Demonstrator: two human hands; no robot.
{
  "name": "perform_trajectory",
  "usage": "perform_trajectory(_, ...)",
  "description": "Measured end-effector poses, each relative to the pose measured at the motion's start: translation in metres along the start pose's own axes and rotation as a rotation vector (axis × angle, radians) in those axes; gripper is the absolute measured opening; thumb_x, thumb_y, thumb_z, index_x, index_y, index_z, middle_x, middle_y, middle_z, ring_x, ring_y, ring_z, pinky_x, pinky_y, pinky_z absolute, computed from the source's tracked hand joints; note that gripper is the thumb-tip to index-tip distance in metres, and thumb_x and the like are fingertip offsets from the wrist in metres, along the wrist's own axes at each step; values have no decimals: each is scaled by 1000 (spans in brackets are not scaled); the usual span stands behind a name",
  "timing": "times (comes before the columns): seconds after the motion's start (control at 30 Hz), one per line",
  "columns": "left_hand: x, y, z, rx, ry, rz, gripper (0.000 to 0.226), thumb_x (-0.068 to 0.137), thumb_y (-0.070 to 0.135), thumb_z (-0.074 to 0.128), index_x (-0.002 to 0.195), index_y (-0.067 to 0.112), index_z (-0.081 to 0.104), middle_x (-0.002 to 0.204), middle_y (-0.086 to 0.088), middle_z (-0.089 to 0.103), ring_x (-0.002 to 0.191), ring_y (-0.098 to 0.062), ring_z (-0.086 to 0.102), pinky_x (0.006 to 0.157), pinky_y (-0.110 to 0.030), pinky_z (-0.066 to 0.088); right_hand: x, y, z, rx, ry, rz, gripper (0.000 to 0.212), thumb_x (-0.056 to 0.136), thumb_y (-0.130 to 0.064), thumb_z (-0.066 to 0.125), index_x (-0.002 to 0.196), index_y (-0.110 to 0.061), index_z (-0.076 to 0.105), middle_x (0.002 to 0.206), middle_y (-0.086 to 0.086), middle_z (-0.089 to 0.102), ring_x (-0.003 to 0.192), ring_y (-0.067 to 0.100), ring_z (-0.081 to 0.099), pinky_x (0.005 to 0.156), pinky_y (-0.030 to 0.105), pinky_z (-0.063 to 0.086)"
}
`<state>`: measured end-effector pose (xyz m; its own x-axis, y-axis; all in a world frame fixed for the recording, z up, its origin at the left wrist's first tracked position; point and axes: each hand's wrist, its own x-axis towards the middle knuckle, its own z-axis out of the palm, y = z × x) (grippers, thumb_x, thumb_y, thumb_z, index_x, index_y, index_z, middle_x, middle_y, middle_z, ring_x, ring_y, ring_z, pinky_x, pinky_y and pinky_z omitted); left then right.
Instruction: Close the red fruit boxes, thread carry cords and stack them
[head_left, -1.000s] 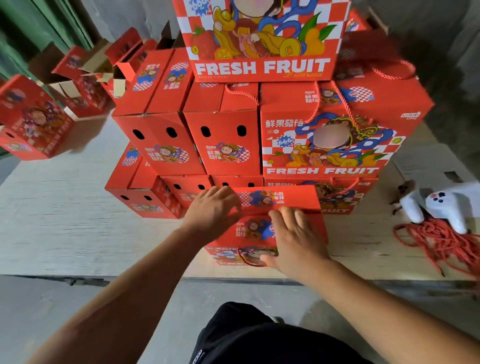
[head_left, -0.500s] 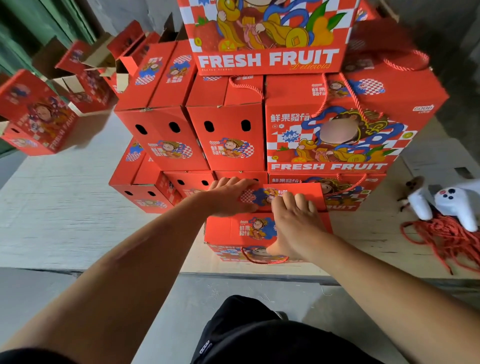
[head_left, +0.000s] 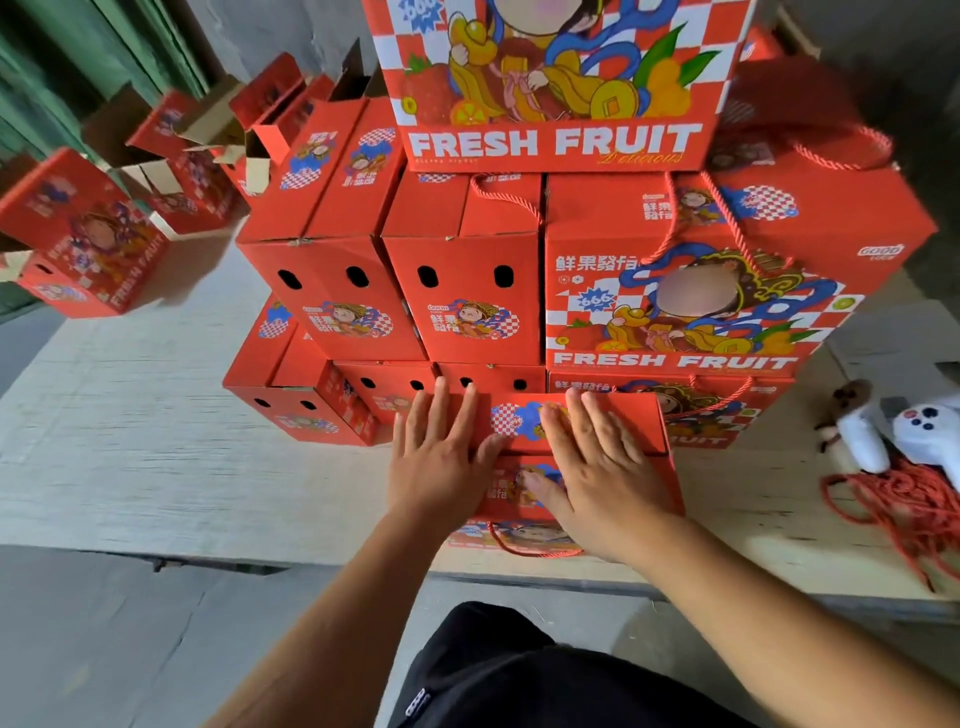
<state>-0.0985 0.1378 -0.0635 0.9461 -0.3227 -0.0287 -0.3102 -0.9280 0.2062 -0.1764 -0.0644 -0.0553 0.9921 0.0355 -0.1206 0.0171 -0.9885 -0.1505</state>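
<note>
With both palms flat on the near box (head_left: 644, 426) at the table edge (head_left: 156, 499), left hand (head_left: 441, 457) and right hand (head_left: 597, 467) grip nothing. Press evenly along flap seam; keep cord (head_left: 519, 548) free.

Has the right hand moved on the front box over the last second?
Yes. The right hand slid from the front box's near edge up onto its top, fingers flat.

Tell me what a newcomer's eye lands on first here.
First, the wall of stacked red fruit boxes filling the middle of the table. Then the left hand and right hand pressed flat on the nearest box, with loose red cords heaped at right.
</note>
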Motion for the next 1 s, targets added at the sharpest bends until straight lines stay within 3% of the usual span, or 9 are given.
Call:
perform_trajectory(0.1,1,-1,0,-108,4,-41,77,104,71,24,168,34,1,176,1,-7,162,-25,-6,129,-50,0,6,17,-4,71,-27,-41,74,102,-65,10,162,-31,-15,169,-2,-26,155,19,-24,116,34,-27)
perform_trajectory(0.17,6,-4,-6,-341,1,-184,89,103,59,49,168,27,-4,176,-4,-9,162,-30,-3,129,-51,3,12,32,-14,144,48,23,67,103,-61,15,164,-34,6,173,-4,3,158,22,3,125,41,-2)
perform_trajectory(0.27,8,-11,-13,-938,-97,-454,110,95,45,74,167,28,-8,172,-3,17,154,-34,29,122,-55,33,13,45,-21,136,126,164,67,102,-59,25,161,-26,28,159,3,36,149,28,25,122,49,26)
perform_trajectory(0.37,4,-13,-13,-1131,-163,-488,100,92,40,77,167,33,11,150,4,46,126,-20,58,85,-30,59,12,46,-15,134,118,149,66,102,-56,36,160,-25,31,153,3,40,145,28,28,117,48,32)
perform_trajectory(0.47,8,-13,-13,-1179,-177,-462,75,95,38,76,157,37,34,143,0,58,116,-18,66,78,-27,61,15,47,-19,182,93,153,67,103,-54,43,162,-27,27,159,2,34,148,27,22,121,46,27)
perform_trajectory(0.6,-15,-10,-15,-708,239,-215,62,98,47,66,152,22,46,147,-3,46,137,-20,44,116,-45,40,-4,36,-30,172,154,62,82,91,-66,57,158,-24,35,157,6,31,139,30,26,115,53,31)
perform_trajectory(0.73,-42,-25,-18,-64,108,347,96,80,87,61,155,29,45,152,7,45,134,-22,43,115,-43,38,-26,4,-19,53,-11,-153,100,81,-81,53,159,-20,32,161,-2,29,141,25,32,115,46,35)
perform_trajectory(0.87,-43,-23,-23,123,84,343,102,68,66,85,154,22,51,144,-2,54,122,-32,52,102,-51,52,-18,-10,-15,6,4,-110,89,79,-62,74,149,-18,44,148,-2,42,132,25,38,111,40,37)
perform_trajectory(1.0,-34,-17,-32,187,110,385,105,52,67,93,138,15,59,126,-5,59,105,-29,56,89,-46,56,-2,-6,-21,39,-66,-95,87,66,-66,78,130,-22,38,132,-2,33,118,24,33,96,40,35)
